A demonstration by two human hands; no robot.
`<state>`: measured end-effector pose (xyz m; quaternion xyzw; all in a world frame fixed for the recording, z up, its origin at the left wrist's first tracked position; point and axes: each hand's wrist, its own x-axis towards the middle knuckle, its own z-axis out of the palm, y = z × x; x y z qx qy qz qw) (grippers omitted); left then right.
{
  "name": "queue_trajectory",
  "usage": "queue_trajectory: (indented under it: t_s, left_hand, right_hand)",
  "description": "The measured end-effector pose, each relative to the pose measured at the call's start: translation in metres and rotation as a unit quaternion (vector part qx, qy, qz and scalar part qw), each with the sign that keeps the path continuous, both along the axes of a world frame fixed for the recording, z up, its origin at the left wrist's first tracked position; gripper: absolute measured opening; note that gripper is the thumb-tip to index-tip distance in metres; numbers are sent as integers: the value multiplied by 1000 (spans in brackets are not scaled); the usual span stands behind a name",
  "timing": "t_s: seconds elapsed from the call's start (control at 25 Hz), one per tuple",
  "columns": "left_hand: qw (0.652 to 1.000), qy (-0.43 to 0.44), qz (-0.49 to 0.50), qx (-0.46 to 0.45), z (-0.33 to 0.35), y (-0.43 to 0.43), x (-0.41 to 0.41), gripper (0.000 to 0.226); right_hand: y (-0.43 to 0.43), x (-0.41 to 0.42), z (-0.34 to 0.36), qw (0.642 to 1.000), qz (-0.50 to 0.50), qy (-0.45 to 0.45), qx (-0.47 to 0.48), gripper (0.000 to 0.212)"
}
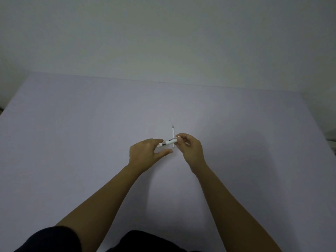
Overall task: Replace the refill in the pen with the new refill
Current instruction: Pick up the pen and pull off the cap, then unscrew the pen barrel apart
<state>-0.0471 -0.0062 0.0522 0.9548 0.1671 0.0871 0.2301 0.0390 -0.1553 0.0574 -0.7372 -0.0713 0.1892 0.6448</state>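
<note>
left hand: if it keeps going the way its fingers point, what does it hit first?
Probably the right hand: the left hand points right along the pen both hold. Refill lies behind; depth unclear.

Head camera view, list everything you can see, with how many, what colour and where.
pen: one, white with a dark band, held level between both hands above the table
refill: one, white with a dark tip, lying on the table just behind the pen, tip pointing away
table: one, pale lilac, fills the lower view
wall: one, off-white, behind the table
left hand: one, grips the pen's left end
right hand: one, grips the pen's right end
</note>
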Motion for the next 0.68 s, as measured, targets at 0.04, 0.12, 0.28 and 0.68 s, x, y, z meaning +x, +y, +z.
queue_trajectory:
  t_s: [0.04, 0.12, 0.28, 0.68]
  left_hand:
    - [1000, 19, 11, -8, -4, 4, -2, 57]
    - [998, 53, 25, -23, -15, 13, -10, 60]
    - [995, 72, 39, -53, -28, 21, -18, 58]
    - [993, 47, 42, -103, -17, 22, 2, 34]
  right_hand:
    - [-3, 6, -2, 1000, -23, 5, 4, 11]
    - [-13, 19, -6, 999, -43, 7, -22, 10]
    - [-28, 35, -25, 978, 31, -25, -205, 18]
    - [-21, 47, -51, 935, 61, -30, -348, 26]
